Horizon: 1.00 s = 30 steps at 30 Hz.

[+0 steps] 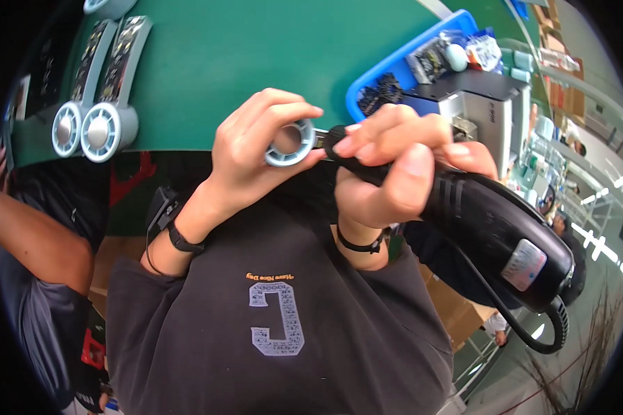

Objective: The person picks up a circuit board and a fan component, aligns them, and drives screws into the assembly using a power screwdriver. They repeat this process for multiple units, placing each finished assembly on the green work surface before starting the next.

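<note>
My left hand (239, 149) is closed around a light-blue device housing (307, 135), its thumb and fingers curled about the round head with a silver disc in the middle. A bit of the housing's inside shows between my two hands. My right hand (401, 166) grips a black electric screwdriver (481, 214), whose body slants down to the right with a cord at its rear end. The screwdriver's narrow front points left at the housing. Fingers hide its tip, so I cannot tell whether it touches.
Similar light-blue housings (118, 72) with circuit boards in their handles lie at the green table's (242, 48) left. A blue tray (374, 68) holding bagged parts and black screws stands at right, beside a grey-black machine (495, 114). Another person's arm (45, 235) is at far left.
</note>
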{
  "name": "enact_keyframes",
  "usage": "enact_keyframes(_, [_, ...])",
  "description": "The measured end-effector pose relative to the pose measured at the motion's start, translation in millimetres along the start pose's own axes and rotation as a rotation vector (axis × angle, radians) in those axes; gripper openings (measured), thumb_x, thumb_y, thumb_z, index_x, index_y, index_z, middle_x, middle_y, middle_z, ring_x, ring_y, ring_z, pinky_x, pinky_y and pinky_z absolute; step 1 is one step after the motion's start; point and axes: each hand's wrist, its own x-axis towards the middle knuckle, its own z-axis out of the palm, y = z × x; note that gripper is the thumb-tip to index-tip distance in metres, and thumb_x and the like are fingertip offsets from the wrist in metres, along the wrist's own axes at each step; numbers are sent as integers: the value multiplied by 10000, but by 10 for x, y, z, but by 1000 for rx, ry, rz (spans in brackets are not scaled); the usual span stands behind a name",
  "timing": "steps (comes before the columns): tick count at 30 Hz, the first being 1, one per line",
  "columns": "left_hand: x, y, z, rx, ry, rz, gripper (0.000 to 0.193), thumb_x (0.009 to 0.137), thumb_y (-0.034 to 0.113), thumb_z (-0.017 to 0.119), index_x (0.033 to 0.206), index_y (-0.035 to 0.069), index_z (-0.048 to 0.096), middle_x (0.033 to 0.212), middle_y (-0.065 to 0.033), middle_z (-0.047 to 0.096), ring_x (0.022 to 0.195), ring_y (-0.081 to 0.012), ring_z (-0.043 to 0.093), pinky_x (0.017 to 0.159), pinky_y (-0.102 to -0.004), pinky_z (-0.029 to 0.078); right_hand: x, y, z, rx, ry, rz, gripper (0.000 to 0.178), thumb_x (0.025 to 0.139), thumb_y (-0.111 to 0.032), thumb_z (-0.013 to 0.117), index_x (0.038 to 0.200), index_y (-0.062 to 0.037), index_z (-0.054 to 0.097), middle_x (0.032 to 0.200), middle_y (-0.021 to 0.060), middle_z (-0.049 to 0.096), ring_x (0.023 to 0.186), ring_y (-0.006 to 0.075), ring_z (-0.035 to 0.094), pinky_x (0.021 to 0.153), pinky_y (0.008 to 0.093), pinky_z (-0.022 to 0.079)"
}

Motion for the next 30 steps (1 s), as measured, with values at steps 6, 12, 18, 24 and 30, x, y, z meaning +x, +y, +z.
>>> enact_keyframes(6, [-15,43,-16,17,-11,-8,538,709,85,975,1173,51,705,1057,-121,699,883,-256,705,734,-364,578,-42,-162,-176,37,-25,-89,422,1008,-212,491,1411,-137,388,693,112,537,434,229,525,446,349,521])
enact_keyframes(12, [-21,47,14,33,-42,-13,585,688,42,996,1184,50,687,1080,-123,697,904,-236,703,743,-344,580,384,-396,-922,-132,383,-283,409,1020,-327,422,1386,-145,422,681,104,521,448,214,543,507,310,567])
enact_keyframes(18, [-42,43,39,73,-48,5,604,681,48,1002,1191,50,680,1095,-123,698,933,-227,702,766,-339,585,619,-251,-1145,-313,376,-282,413,1014,-266,477,1347,-33,402,644,128,547,421,207,540,432,310,541])
enact_keyframes(24, [-30,24,47,77,-43,7,601,679,49,1002,1189,51,684,1096,-125,700,944,-235,707,782,-338,588,741,53,-1343,-105,269,-279,421,1009,-214,512,1339,15,388,625,135,549,409,203,531,377,309,516])
enact_keyframes(30, [-21,27,13,71,-26,-13,588,678,63,1003,1178,46,693,1071,-130,704,943,-250,714,779,-353,596,738,-148,-1004,-537,377,-36,283,969,-302,435,796,-78,438,568,39,379,415,190,470,471,280,473])
